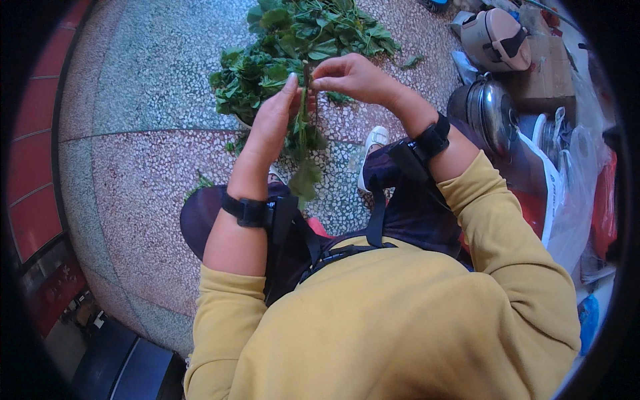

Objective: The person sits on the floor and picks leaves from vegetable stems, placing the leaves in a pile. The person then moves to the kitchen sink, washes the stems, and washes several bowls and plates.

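Note:
My left hand (276, 112) is closed around the stems of a leafy green stalk (302, 131), its thumb pointing up along them. Large leaves at the stalk's lower end hang between my knees. Close on the right, my right hand (347, 77) pinches a thin part of the stalk near its top between thumb and fingers. Just beyond both hands lies a big heap of leafy greens (327, 30) on the floor. A denser pile of green leaves (242, 80) sits left of it, over a pale rim that is mostly hidden.
Speckled terrazzo floor (145, 170) spreads around my feet. At the right stand a lidded metal pot (492, 112), a cardboard box (550, 75), a pink-beige appliance (495, 40) and plastic bags (580, 180). Loose leaf scraps (200, 185) lie by my left knee.

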Demonstrator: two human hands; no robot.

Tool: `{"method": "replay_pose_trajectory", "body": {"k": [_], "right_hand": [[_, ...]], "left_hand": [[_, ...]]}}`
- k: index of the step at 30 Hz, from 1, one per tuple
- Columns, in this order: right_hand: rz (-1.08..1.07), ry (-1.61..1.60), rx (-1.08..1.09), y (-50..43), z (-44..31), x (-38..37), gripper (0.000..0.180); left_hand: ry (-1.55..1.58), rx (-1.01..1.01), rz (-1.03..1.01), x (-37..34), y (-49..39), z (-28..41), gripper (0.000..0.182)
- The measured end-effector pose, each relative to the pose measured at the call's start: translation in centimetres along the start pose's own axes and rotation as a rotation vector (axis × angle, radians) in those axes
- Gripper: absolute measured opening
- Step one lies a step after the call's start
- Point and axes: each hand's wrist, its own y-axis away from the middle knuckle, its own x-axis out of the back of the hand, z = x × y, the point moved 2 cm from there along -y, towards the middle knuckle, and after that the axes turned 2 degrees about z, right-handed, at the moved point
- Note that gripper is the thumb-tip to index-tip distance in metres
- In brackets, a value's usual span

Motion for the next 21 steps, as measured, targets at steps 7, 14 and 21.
{"method": "replay_pose_trajectory", "body": {"k": [7, 14, 21], "right_hand": [[0.017, -0.138, -0.147, 0.2, 1.3, 0.0, 0.019], [0.445, 0.744, 0.096, -0.4, 3.3, 3.1, 0.016], [0.822, 0.914, 0.278, -1.4, 4.8, 4.4, 0.03]], "left_hand": [[-0.133, -0.121, -0.012, -0.1, -0.3, -0.4, 0.029], [0.029, 0.16, -0.261, 0.0, 0.1, 0.1, 0.022], [0.252, -0.064, 0.035, 0.4, 0.0, -0.2, 0.025]]}}
